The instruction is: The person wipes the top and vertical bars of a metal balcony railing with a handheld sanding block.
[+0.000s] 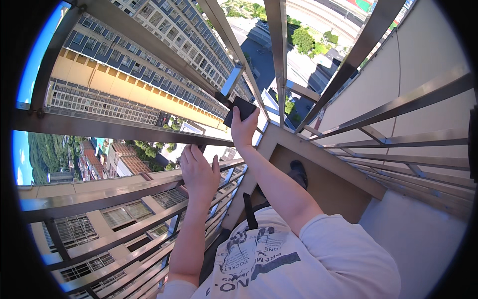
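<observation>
My right hand [244,130] holds a flat black pad-like block [244,106], thumb on its near face. The block sits at the end of a short crosspiece [231,80], by the slanting metal bar [160,48] of a window guard; whether it touches the metal I cannot tell. Lower and to the left, my left hand [199,173] has its fingertips against the lower edge of a wide brown metal rail [130,129]. Its thumb stands apart from the fingers, and nothing shows in its palm.
Railing bars [112,198] run along the left, more bars [410,142] along the right wall [425,56]. A ledge [321,157] borders the brown floor [328,187], where my dark shoe [298,168] rests. Beyond the bars, far below, are buildings, trees [303,39] and a road.
</observation>
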`<move>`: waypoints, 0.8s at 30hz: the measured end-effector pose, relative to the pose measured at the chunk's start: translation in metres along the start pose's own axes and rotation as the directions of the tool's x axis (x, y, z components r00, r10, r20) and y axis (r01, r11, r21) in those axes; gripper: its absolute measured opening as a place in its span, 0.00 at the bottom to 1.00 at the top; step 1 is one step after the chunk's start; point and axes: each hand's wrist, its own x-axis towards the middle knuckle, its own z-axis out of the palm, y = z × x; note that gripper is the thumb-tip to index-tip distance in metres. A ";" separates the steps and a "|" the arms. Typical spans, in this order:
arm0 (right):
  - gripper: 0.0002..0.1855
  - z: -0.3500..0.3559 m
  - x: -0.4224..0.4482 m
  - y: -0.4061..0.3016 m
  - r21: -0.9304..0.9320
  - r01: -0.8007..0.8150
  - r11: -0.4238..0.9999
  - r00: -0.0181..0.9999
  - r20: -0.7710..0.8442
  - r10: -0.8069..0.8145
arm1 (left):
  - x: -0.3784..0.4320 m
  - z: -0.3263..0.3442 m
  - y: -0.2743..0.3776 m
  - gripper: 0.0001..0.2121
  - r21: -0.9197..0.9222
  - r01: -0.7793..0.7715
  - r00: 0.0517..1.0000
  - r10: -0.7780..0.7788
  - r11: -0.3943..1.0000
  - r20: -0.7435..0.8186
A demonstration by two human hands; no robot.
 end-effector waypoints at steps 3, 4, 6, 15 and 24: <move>0.23 0.002 0.006 0.010 0.006 -0.086 0.996 0.996 0.017 0.086 | 0.001 0.015 -0.002 0.31 -0.151 0.160 0.987 -0.159 0.975 0.019; 0.23 0.000 -0.004 -0.013 0.023 -0.024 0.999 0.999 0.045 0.023 | -0.001 0.024 -0.007 0.32 -0.155 0.122 0.991 -0.129 0.980 -0.032; 0.23 -0.001 -0.009 -0.042 0.019 0.121 0.992 0.990 0.064 -0.122 | 0.000 0.030 -0.009 0.31 -0.060 0.124 0.991 -0.126 0.991 -0.043; 0.21 -0.009 0.016 0.025 -0.118 -0.143 0.983 0.986 0.066 0.151 | 0.003 0.017 -0.008 0.33 -0.045 0.074 0.997 -0.072 0.996 0.039; 0.24 -0.006 -0.004 -0.079 0.191 -0.033 0.981 0.986 0.168 0.001 | 0.005 0.014 -0.011 0.34 -0.162 0.094 0.993 -0.081 0.982 0.080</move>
